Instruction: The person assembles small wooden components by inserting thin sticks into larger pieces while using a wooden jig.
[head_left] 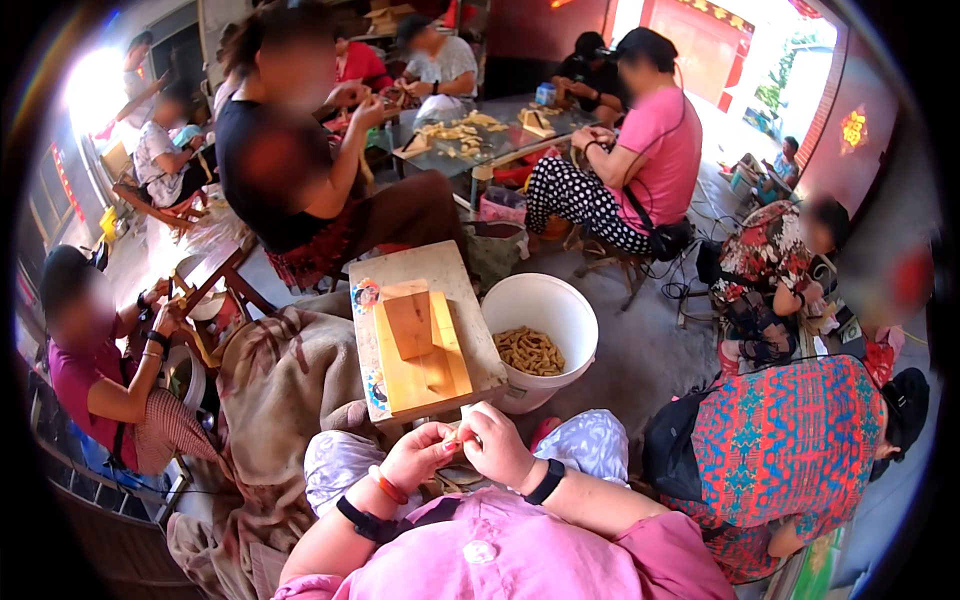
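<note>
Grey floor (640,340) spreads widest, running beyond and to the right of the white bucket (582,325), and gives us room to move on that side before a co-worker in a patterned shirt (785,440) bends forward. A brown blanket (270,370), bunched well left of the bucket, crowds our other side. The glass table (405,165) stands far past the bucket, with yellowish pieces strewn over it. Just left of the bucket we have a small table (460,275), its right edge close beside the bucket's rim. The wooden board (390,375) lies on it with a raised block, its near end close to the tabletop's near edge. Brownish strips (530,350) heap inside the bucket, well below its rim. Nearer us than the bucket, our left hand (425,455) and right hand (497,445) meet over the lap, fingertips drawn narrow around one small yellowish piece (453,440), just off the small table's near edge.
</note>
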